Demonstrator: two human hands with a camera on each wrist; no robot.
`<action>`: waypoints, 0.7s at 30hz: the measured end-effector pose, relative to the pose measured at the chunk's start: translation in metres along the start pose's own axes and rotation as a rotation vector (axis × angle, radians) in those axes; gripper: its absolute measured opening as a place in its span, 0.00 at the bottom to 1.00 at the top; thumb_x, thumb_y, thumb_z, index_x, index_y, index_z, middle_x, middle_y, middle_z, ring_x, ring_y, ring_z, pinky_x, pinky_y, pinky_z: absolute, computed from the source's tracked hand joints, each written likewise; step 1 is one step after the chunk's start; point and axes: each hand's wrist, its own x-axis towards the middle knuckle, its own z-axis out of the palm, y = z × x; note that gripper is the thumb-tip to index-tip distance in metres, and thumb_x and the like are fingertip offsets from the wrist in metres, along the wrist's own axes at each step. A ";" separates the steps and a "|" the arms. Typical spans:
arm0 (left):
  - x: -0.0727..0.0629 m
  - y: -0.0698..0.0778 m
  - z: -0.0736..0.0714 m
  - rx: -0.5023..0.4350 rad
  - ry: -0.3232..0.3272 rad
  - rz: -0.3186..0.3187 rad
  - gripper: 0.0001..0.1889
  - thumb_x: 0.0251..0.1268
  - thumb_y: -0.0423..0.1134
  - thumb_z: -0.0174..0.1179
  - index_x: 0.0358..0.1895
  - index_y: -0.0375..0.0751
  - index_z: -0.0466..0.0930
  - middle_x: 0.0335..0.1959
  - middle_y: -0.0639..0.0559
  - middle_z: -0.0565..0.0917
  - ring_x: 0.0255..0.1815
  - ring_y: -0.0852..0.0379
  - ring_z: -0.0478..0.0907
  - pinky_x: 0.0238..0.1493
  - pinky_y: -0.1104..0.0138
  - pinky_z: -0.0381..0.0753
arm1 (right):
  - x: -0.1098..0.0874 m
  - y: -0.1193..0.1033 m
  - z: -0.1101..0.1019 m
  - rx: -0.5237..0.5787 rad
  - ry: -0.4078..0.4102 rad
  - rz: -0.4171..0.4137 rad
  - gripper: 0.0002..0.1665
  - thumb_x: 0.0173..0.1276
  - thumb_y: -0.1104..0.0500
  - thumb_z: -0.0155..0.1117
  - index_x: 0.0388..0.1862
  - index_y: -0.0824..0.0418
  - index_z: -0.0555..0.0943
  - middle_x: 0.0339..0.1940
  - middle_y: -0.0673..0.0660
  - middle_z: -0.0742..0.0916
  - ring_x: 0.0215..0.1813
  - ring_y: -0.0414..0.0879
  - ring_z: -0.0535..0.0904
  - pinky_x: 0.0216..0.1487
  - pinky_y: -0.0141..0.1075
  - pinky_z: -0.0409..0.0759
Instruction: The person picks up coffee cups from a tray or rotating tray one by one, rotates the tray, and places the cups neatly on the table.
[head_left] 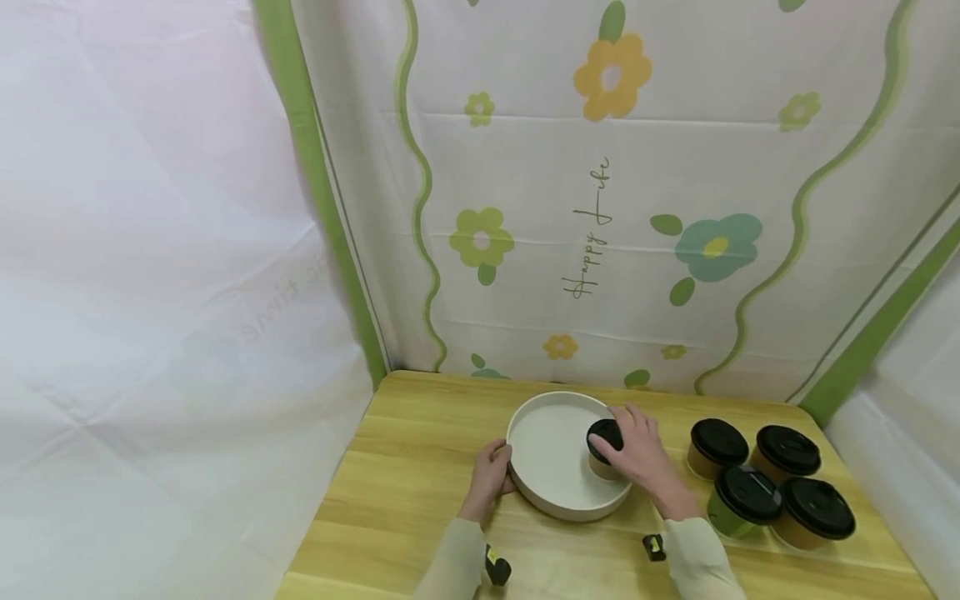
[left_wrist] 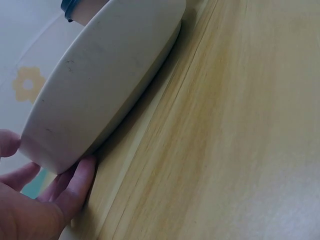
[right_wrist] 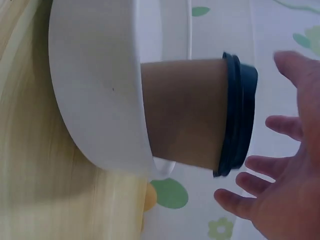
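Observation:
A round white tray [head_left: 547,454] with a raised rim lies on the wooden table. My left hand [head_left: 489,479] grips its left edge, thumb at the rim and fingers curled at the underside, as the left wrist view shows. Inside the tray, near its right wall, stands a brown paper cup [right_wrist: 185,112] with a black lid [right_wrist: 240,115]. My right hand [head_left: 641,450] is at this cup, its fingers spread around the lid. In the right wrist view a gap shows between those fingers and the lid, and the tray wall hides the cup's base.
Several more black-lidded paper cups stand grouped to the right of the tray: brown ones [head_left: 813,515] and a green one [head_left: 738,508]. A flower-printed curtain [head_left: 525,283] hangs behind the wooden table [head_left: 405,467], and white fabric walls [head_left: 172,333] flank it.

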 end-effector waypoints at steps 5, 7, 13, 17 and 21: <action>0.003 0.000 0.001 0.015 0.004 0.004 0.28 0.74 0.49 0.51 0.70 0.36 0.65 0.63 0.30 0.74 0.49 0.46 0.84 0.38 0.58 0.88 | -0.001 -0.007 0.009 -0.126 -0.004 -0.044 0.48 0.64 0.34 0.62 0.74 0.59 0.63 0.71 0.77 0.63 0.67 0.77 0.60 0.53 0.70 0.71; 0.003 0.000 0.001 0.023 0.009 0.005 0.28 0.74 0.50 0.51 0.70 0.36 0.66 0.63 0.31 0.74 0.48 0.47 0.84 0.38 0.59 0.88 | -0.001 -0.010 0.010 -0.149 0.009 -0.057 0.48 0.63 0.37 0.66 0.74 0.59 0.63 0.70 0.78 0.64 0.66 0.77 0.62 0.52 0.70 0.73; 0.003 -0.001 0.001 0.040 0.030 0.002 0.28 0.74 0.50 0.51 0.70 0.38 0.67 0.63 0.32 0.75 0.48 0.48 0.84 0.37 0.59 0.87 | -0.005 -0.012 0.013 -0.159 -0.022 -0.066 0.45 0.62 0.43 0.69 0.72 0.61 0.65 0.70 0.79 0.64 0.65 0.78 0.63 0.51 0.70 0.73; 0.004 -0.001 0.001 0.037 0.027 0.008 0.28 0.74 0.51 0.52 0.70 0.38 0.67 0.63 0.32 0.75 0.50 0.46 0.83 0.38 0.59 0.88 | -0.006 -0.012 0.012 -0.122 -0.026 -0.056 0.43 0.63 0.45 0.68 0.72 0.62 0.66 0.70 0.78 0.65 0.65 0.77 0.63 0.51 0.68 0.74; 0.003 0.000 0.002 0.032 0.024 0.008 0.28 0.74 0.50 0.52 0.70 0.38 0.67 0.62 0.32 0.75 0.49 0.47 0.83 0.38 0.59 0.88 | -0.007 -0.012 0.006 -0.091 -0.020 -0.033 0.43 0.64 0.44 0.67 0.73 0.62 0.65 0.69 0.77 0.66 0.65 0.76 0.62 0.51 0.67 0.75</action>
